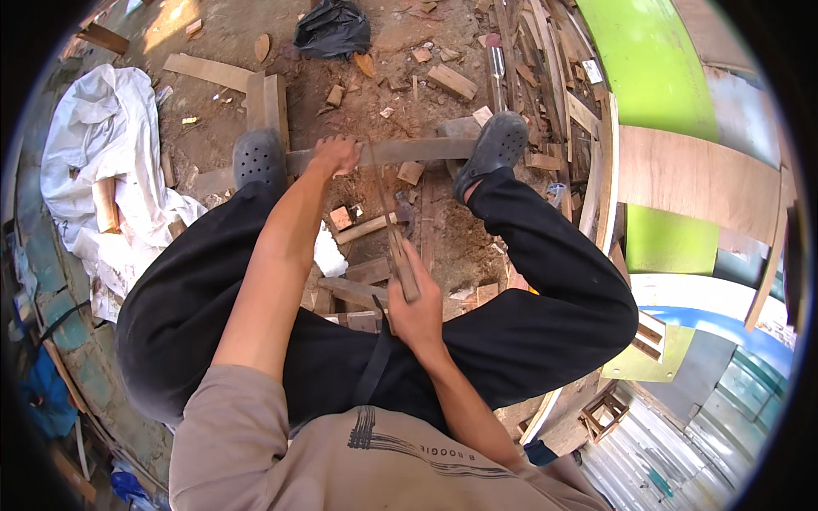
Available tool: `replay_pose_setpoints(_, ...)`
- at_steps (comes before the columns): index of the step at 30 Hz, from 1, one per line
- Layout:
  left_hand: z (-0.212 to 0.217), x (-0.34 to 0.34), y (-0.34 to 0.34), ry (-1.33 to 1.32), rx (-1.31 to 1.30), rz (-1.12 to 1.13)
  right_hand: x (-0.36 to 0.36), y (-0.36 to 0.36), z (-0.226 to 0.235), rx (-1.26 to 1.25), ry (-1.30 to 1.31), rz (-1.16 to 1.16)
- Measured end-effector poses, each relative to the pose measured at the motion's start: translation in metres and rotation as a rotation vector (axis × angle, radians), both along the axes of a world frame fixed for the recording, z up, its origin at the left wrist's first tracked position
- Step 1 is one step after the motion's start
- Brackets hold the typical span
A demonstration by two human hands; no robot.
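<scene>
A narrow wooden board point(417, 151) lies crosswise between my feet. Each clog, the left point(260, 157) and the right point(498, 145), rests at or on one end of it. My left hand point(337, 156) is closed over the board left of its middle. Lower down, my right hand point(415, 307) is wrapped round the wooden handle of a hand saw point(404, 268). Its thin blade, seen nearly edge-on, runs away from me up to the board, just right of my left hand. Whether the teeth sit in a cut I cannot tell.
Wood offcuts point(452, 83) and chips litter the dirt around the board. A black plastic bag point(332, 28) lies at the far side, a white sheet point(102, 145) at the left. Long strips point(558, 72) and green panels point(652, 68) line the right.
</scene>
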State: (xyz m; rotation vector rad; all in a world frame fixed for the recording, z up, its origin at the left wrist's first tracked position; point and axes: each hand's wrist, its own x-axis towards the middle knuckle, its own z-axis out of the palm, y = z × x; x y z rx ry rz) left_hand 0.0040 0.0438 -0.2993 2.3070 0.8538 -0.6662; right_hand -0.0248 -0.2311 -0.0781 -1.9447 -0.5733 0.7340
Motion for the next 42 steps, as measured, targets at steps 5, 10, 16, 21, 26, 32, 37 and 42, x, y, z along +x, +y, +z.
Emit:
replay_pose_setpoints(5, 0.005, 0.008, -0.005, 0.006, -0.041, -0.017, 0.040, 0.061, -0.058, -0.073, -0.048, -0.020)
replay_pose_setpoints(10, -0.006, -0.006, -0.001, 0.011, -0.006, -0.022, 0.009, 0.000, -0.008, 0.029, -0.095, 0.012)
replay_pose_setpoints(16, -0.004, 0.007, -0.009, 0.048, -0.059, -0.034, 0.044, 0.067, -0.059, -0.128, 0.031, -0.042)
replay_pose_setpoints(21, -0.006, -0.004, 0.003, -0.032, 0.001, -0.007, -0.004, -0.005, 0.001, 0.000, 0.029, 0.027)
replay_pose_setpoints(26, 0.000, 0.011, -0.004, 0.005, -0.078, -0.049, 0.035, 0.055, -0.045, -0.107, 0.005, -0.020)
replay_pose_setpoints(32, 0.004, 0.002, 0.006, 0.042, -0.041, -0.034, 0.005, 0.000, -0.014, -0.006, 0.068, -0.007)
replay_pose_setpoints(37, 0.003, 0.013, 0.002, 0.052, -0.076, -0.077, 0.033, 0.050, -0.060, -0.090, -0.030, -0.020)
replay_pose_setpoints(42, -0.003, -0.001, 0.002, 0.040, -0.046, -0.036, 0.020, 0.027, -0.030, -0.059, 0.007, -0.005)
